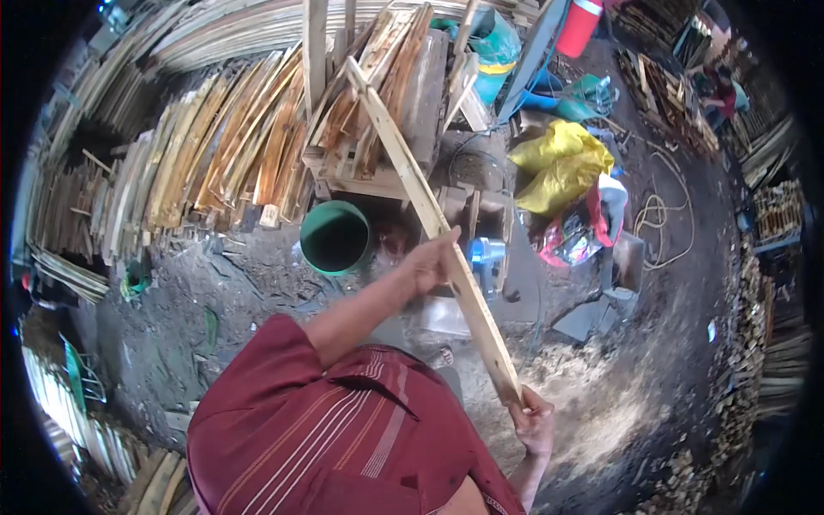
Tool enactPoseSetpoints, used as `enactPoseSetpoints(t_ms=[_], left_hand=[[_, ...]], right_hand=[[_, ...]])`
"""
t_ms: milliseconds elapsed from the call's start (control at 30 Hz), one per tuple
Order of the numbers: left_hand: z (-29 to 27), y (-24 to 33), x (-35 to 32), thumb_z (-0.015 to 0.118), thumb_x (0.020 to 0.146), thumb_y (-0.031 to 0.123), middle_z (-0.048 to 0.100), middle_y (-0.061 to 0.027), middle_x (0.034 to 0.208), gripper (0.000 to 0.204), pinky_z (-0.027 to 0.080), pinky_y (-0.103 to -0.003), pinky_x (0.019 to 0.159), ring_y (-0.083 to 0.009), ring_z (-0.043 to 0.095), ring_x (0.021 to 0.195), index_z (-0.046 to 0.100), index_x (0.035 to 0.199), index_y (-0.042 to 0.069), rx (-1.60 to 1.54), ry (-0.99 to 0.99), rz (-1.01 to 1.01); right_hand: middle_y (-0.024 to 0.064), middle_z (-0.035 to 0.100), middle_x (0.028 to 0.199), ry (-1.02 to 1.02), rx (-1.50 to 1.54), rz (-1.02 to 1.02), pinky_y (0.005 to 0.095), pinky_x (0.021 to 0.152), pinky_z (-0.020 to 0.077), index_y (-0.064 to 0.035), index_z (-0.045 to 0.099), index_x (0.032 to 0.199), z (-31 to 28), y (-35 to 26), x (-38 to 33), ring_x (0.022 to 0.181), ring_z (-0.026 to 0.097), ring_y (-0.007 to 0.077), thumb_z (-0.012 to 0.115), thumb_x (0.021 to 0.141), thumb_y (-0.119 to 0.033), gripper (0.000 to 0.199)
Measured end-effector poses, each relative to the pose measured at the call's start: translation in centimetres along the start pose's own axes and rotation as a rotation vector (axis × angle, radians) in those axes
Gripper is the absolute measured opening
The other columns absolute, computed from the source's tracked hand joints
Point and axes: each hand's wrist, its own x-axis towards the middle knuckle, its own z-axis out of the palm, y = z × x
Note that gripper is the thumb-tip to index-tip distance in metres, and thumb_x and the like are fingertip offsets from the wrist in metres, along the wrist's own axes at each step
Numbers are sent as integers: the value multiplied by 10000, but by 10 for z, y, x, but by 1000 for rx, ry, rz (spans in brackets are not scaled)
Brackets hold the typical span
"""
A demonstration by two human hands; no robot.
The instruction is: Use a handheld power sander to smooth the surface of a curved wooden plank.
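Note:
A long, narrow wooden plank (481,318) slants across the view, its far end up over a bench of boards and its near end low on the right. My left hand (432,263) is closed on the plank's left edge around the middle of its length. At the near end, my right hand (534,421) grips the plank, with the thumb and fingers around its tip. Beyond my left hand stands a round green bucket (336,239), dark inside. A blue container (487,251) shows just right of the plank.
Stacked boards (232,142) line the far left, beside a wooden bench (365,184). Yellow sacks (562,167) and a coiled rope (661,219) lie on the right. A red cylinder (580,27) stands far off. Another person (725,93) is at the far right. Sawdust (592,395) covers ground near me.

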Motion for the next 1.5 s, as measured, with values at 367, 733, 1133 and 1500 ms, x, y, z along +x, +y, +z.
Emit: enactPoseSetpoints(t_ms=[367,733,1133,1500], left_hand=[[90,-55,-27,706,816,260,569,-85,981,601,503,-338,842,-196,589,909,401,1264,0,491,-21,539],[-121,57,-9,683,771,120,548,-211,1151,616,436,-413,921,-359,552,1071,406,1308,-1,1650,216,830],[-299,54,55,650,670,100,678,-163,842,370,510,-383,708,-274,664,780,647,1029,9,1746,5,-79],[-243,58,89,713,645,158,646,-204,973,457,481,-470,784,-425,590,948,591,1080,88,1918,67,-17]], right_hand=[[170,631,1124,236,-354,-252,482,819,494,-130,447,1374,66,181,21,934,617,367,574,815,-28,582],[233,640,1046,4,-101,25,444,822,491,-62,616,1161,116,153,122,957,611,391,614,847,-282,383],[214,639,1088,39,-220,441,466,904,469,-58,638,1117,185,138,126,1033,600,383,634,766,-354,459],[189,665,1057,-240,-269,590,424,871,508,-76,671,1081,180,196,269,992,633,359,610,771,-308,392]])
